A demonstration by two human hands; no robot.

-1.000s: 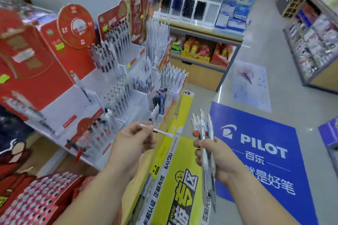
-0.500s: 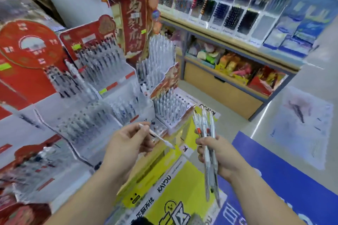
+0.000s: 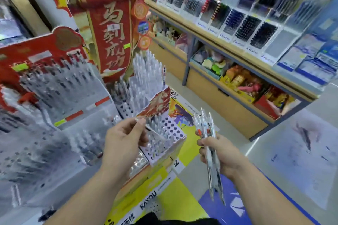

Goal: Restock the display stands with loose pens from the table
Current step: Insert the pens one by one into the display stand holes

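– Pinching one pen (image 3: 141,122) between thumb and fingers, is that what your left hand (image 3: 124,139) is doing?
– Yes, you are holding it at centre frame, just in front of the white stand (image 3: 172,133) with the rows of holes. Whether the pen is touching the stand, I cannot tell.
– And your right hand (image 3: 219,153)?
– You are clenching it round a bundle (image 3: 204,128) of pens, right of centre. The upper ends are fanning out above your fist, and the lower ends are hanging below it over the blue mat (image 3: 236,204).
– Are pens sitting in the stand?
– Clear ones are standing in its rear holes; the holes at front right are showing dark and open. Behind it a pen block (image 3: 146,71) is rising below the red banner (image 3: 113,29) in the upper left, and blurred racks (image 3: 54,82) are filling the left side. Along the upper right, the shelf (image 3: 237,56) is carrying dark pen packs.
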